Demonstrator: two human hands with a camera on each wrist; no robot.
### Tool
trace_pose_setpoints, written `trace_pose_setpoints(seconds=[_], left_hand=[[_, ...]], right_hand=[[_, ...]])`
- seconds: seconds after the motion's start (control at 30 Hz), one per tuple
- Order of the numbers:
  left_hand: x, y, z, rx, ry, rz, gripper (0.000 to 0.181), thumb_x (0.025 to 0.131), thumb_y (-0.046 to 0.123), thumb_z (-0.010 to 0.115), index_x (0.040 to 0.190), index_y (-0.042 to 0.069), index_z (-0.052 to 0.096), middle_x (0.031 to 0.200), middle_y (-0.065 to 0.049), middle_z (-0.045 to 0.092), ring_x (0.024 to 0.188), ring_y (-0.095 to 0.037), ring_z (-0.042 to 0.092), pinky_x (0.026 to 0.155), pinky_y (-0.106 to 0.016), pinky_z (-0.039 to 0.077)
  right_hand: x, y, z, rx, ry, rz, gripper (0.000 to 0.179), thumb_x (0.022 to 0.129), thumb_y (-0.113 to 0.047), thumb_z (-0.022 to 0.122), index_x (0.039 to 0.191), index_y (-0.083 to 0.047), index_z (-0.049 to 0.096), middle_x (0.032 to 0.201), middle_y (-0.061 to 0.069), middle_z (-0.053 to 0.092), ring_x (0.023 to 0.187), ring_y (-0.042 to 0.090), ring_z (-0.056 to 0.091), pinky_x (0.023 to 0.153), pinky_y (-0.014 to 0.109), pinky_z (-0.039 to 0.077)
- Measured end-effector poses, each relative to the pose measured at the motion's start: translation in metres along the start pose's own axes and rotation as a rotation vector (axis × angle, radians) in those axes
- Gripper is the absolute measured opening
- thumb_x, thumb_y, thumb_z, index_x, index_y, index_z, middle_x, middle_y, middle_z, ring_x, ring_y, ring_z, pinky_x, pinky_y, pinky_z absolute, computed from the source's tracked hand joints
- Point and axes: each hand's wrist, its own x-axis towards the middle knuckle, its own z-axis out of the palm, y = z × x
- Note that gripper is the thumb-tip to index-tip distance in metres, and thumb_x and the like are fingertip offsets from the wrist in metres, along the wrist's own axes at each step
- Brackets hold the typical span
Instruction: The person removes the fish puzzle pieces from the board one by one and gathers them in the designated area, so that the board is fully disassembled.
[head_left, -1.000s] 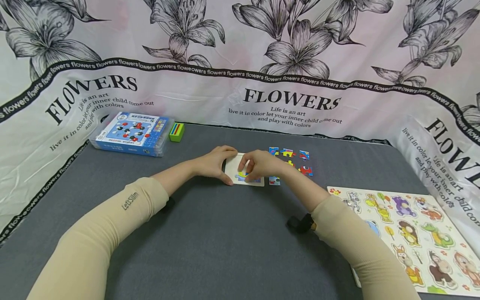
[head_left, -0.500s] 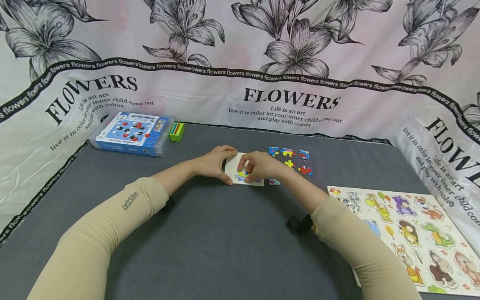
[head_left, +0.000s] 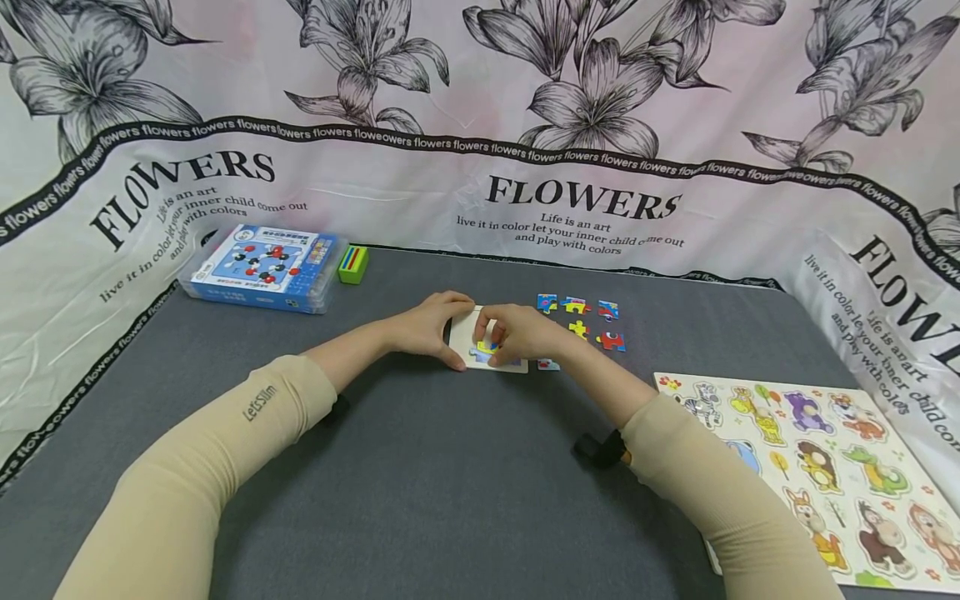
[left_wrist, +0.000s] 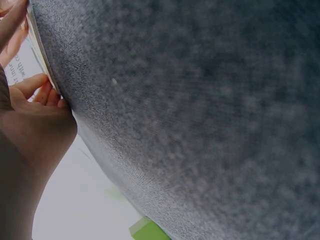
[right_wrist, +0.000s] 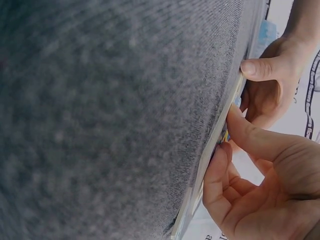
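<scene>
A small, pale puzzle board (head_left: 462,340) lies flat on the grey cloth, with blue and yellow pieces in its near part. My left hand (head_left: 423,327) grips the board's left side, thumb at the near corner and fingers at the far edge. Over the board, my right hand (head_left: 522,329) has its thumb and fingers curled around a yellow and blue puzzle piece (head_left: 486,348), which the fingers partly hide. In the right wrist view, the right thumb and curled fingers (right_wrist: 216,167) meet the board's edge. Loose puzzle pieces (head_left: 611,341) lie just right of the board.
A clear case with a blue molecule-picture label (head_left: 258,265) stands at the back left, beside a green box with coloured bars (head_left: 353,265). At the right, under the right forearm, lies a large animal puzzle board (head_left: 832,492). A flowered cloth (head_left: 420,196) hangs behind.
My right hand and wrist have shifted very slightly, covering more of the loose piece beside the board's near corner. The left hand and board have stayed put.
</scene>
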Motion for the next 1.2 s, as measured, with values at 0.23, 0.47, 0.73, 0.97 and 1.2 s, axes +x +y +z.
trace_pose_setpoints(seconds=[0.23, 0.47, 0.73, 0.97, 1.2], left_hand=[[-0.001, 0.001, -0.001, 0.002, -0.003, -0.001, 0.103, 0.072, 0.037, 0.086, 0.153, 0.003, 0.033, 0.158, -0.014, 0.031, 0.147, -0.033, 0.026, 0.12, -0.052, 0.027], [-0.002, 0.002, 0.0, -0.002, -0.008, -0.006, 0.103, 0.073, 0.037, 0.086, 0.154, 0.004, 0.031, 0.158, -0.013, 0.031, 0.146, -0.033, 0.026, 0.12, -0.051, 0.028], [-0.002, 0.002, -0.001, -0.006, -0.004, 0.002, 0.103, 0.073, 0.037, 0.086, 0.154, 0.003, 0.031, 0.158, -0.013, 0.031, 0.145, -0.032, 0.026, 0.12, -0.051, 0.029], [-0.003, 0.002, -0.001, 0.007, -0.011, 0.006, 0.102, 0.075, 0.037, 0.085, 0.154, 0.003, 0.031, 0.158, -0.013, 0.03, 0.146, -0.033, 0.026, 0.12, -0.051, 0.028], [-0.003, 0.003, -0.002, 0.019, -0.014, -0.006, 0.102, 0.075, 0.037, 0.084, 0.154, 0.003, 0.03, 0.159, -0.014, 0.03, 0.147, -0.033, 0.026, 0.12, -0.051, 0.027]], right_hand=[[0.001, 0.0, 0.0, -0.022, 0.005, -0.006, 0.033, 0.079, -0.008, 0.08, 0.106, -0.017, 0.062, 0.105, 0.013, 0.068, 0.092, 0.025, 0.061, 0.068, 0.026, 0.049], [0.001, -0.003, 0.001, -0.042, 0.042, -0.017, 0.032, 0.076, -0.007, 0.083, 0.101, -0.017, 0.065, 0.1, 0.011, 0.071, 0.091, 0.024, 0.063, 0.068, 0.027, 0.05], [-0.001, -0.007, 0.0, -0.099, 0.098, -0.044, 0.028, 0.075, -0.007, 0.084, 0.096, -0.017, 0.068, 0.094, 0.009, 0.072, 0.084, 0.023, 0.064, 0.068, 0.028, 0.052], [-0.002, -0.006, -0.005, -0.055, 0.092, -0.074, 0.019, 0.082, -0.005, 0.077, 0.097, -0.014, 0.071, 0.092, 0.008, 0.073, 0.084, 0.021, 0.067, 0.069, 0.028, 0.054], [-0.009, -0.003, -0.016, 0.008, 0.06, -0.105, 0.018, 0.085, -0.004, 0.073, 0.101, -0.013, 0.072, 0.088, 0.005, 0.071, 0.085, 0.019, 0.067, 0.07, 0.027, 0.053]])
